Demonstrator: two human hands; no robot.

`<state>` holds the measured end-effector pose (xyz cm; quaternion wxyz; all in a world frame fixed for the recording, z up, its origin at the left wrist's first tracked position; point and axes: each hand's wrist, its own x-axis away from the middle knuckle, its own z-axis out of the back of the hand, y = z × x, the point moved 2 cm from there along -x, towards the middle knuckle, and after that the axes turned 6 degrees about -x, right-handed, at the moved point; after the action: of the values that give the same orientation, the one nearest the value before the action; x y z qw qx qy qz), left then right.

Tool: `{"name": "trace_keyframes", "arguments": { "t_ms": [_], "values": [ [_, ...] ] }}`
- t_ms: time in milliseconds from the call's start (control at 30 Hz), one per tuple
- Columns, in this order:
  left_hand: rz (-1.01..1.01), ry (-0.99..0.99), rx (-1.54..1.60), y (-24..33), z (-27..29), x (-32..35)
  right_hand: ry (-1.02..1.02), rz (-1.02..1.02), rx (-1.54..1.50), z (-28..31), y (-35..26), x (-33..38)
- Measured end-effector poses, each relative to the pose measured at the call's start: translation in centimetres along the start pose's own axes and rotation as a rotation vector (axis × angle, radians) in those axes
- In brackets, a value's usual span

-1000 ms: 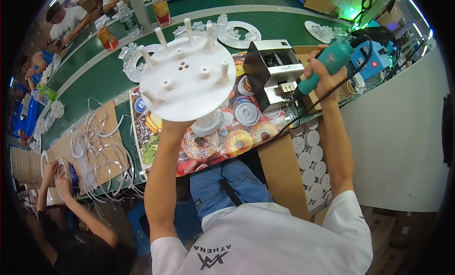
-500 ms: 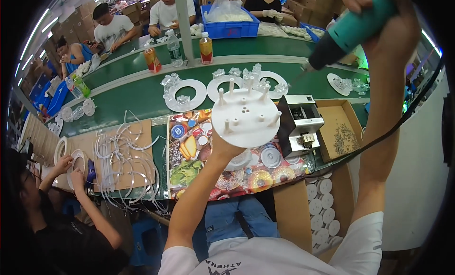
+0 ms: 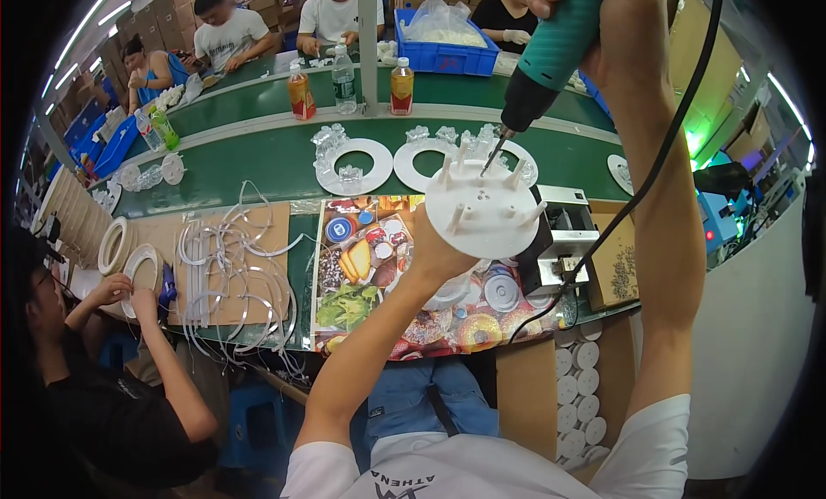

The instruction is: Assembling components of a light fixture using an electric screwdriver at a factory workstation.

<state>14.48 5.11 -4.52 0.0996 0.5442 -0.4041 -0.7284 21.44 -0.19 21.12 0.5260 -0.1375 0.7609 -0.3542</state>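
My left hand (image 3: 437, 251) grips a round white plastic disc (image 3: 483, 225) from below, its fingers mostly hidden behind it. Several upright pegs and small holes mark the disc's upper face. In my right hand (image 3: 632, 56) is a teal and black electric screwdriver (image 3: 557, 47), pointing down and left. Its thin bit ends at the disc's far part, among the pegs; whether the tip touches cannot be made out. Beyond the disc, white rings (image 3: 359, 182) with clear plastic parts lie on the green bench.
A metal and black device (image 3: 564, 232) stands right of the disc, beside a cardboard tray (image 3: 607, 284) of small screws. A black cord (image 3: 662, 168) hangs across my right arm. White strips (image 3: 228, 267) lie left. A person (image 3: 129, 404) works there. Bottles (image 3: 402, 88) stand behind.
The screwdriver has come down and left, bringing its bit to the disc's face. My left hand and the disc appear tilted slightly more, and the whole view has shifted a little.
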Motion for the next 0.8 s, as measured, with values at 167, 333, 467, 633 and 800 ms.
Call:
{"name": "trace_keyframes", "arguments": {
  "t_ms": [167, 333, 467, 633, 800],
  "values": [
    [0.046, -0.018, 0.024, 0.5, 0.1, -0.2, 0.012, -0.002, 0.052, 0.1, 0.2, 0.0],
    [0.006, 0.01, 0.022, 0.6, 0.1, -0.2, -0.01, 0.022, 0.074, 0.0, 0.3, 0.3],
    [-0.015, -0.013, 0.03, 0.4, 0.2, 0.0, -0.029, 0.032, 0.089, -0.6, 0.4, 0.4],
    [-0.011, -0.01, 0.004, -0.5, 0.3, -0.3, -0.074, 0.044, 0.092, -0.6, 1.1, 0.2],
    [-0.003, -0.004, -0.029, 0.1, 0.1, -0.5, -0.102, 0.047, 0.111, 0.0, 1.2, 0.1]
  ]
}}
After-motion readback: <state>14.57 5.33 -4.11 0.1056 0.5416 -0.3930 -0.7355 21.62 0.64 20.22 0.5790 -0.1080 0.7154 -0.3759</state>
